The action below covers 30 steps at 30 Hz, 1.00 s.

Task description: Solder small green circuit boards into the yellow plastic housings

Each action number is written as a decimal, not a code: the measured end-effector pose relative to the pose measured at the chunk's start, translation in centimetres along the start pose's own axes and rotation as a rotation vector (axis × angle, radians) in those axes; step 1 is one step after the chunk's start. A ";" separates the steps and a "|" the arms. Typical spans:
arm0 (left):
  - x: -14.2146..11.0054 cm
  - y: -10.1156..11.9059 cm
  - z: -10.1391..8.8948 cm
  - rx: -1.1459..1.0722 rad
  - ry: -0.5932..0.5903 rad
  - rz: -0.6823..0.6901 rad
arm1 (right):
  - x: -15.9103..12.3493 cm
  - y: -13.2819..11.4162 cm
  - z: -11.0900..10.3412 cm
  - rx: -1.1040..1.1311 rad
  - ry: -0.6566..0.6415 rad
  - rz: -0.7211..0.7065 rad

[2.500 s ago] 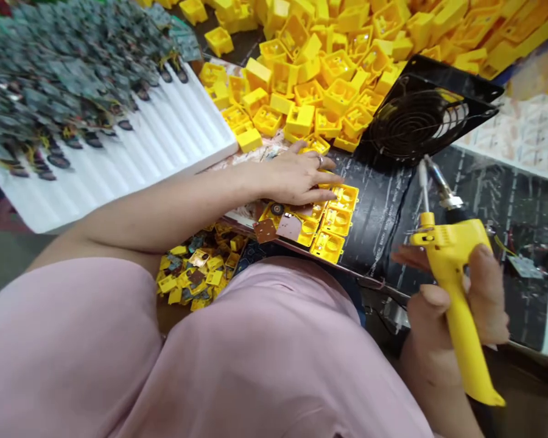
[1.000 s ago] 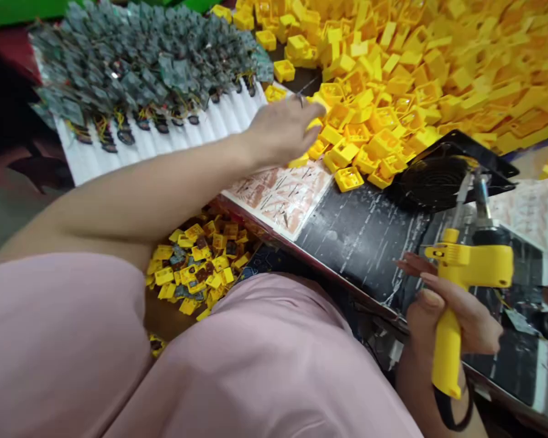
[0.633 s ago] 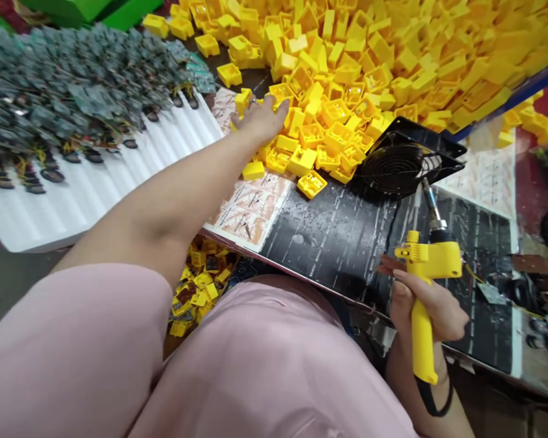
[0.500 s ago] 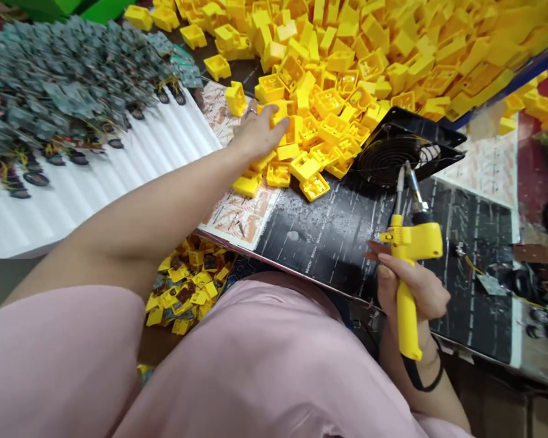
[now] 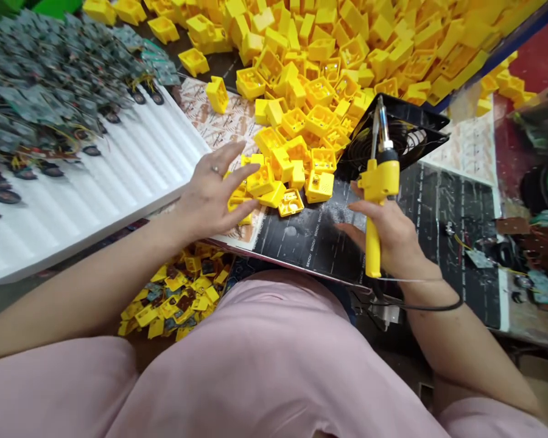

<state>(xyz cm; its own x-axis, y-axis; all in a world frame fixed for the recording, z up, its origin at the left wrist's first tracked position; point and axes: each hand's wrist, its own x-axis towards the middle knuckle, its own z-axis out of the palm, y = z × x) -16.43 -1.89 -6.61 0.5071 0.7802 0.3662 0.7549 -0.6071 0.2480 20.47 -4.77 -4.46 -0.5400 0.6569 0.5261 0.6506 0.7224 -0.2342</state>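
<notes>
Far left of the black work mat point(image 5: 301, 243), a white corrugated foam tray point(image 5: 86, 225) carries rows of wired circuit boards point(image 5: 41, 91), its long edge running just beside the person's left hand point(image 5: 210, 188). That hand is spread, fingers fanned and a ring showing, over the yellow plastic housings point(image 5: 260, 179) heaped along the mat's far edge; whether the fingers press on any, I cannot tell. Below the mat's near edge lies a pile of small yellow pieces point(image 5: 173, 292), just beyond the pink garment point(image 5: 265, 365). A bare stretch of mat opens between the hands. Right of it, the right hand point(image 5: 388, 234) wraps closed around the grip of a yellow soldering iron point(image 5: 377, 176), tip up, its black cable point(image 5: 420, 306) trailing below. A black-framed fan point(image 5: 393, 137) sits behind the tip at the mat's far edge, and thin loose wires point(image 5: 456, 242) lie farther right on the mat.
</notes>
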 end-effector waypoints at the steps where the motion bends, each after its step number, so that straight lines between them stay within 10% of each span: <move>1: -0.7 0.2 0.4 0.020 -0.011 0.014 | 1.0 0.6 0.7 0.003 -0.030 -0.023; 8: 2.9 3.9 3.2 0.110 -0.254 -0.072 | 4.6 2.1 5.3 -0.043 -0.159 -0.031; 15: 3.3 5.4 1.6 0.097 -0.198 0.119 | -1.6 -2.7 1.7 -0.014 0.114 0.092; 21: 4.2 8.0 1.6 0.260 -0.206 0.226 | -4.0 -6.0 3.0 0.029 0.214 0.197; 26: 2.6 9.8 1.0 0.216 -0.120 0.428 | -4.3 -5.3 3.0 0.081 0.157 0.178; 30: 1.2 8.9 0.7 0.018 -0.170 0.270 | -5.2 -3.5 1.3 0.062 0.119 0.132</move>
<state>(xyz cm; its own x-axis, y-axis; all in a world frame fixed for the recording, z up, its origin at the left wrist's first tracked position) -8.75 -6.25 -4.61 0.7514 0.6061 0.2609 0.5898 -0.7942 0.1461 20.31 -10.46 -7.49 -0.3828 0.7190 0.5800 0.6752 0.6463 -0.3555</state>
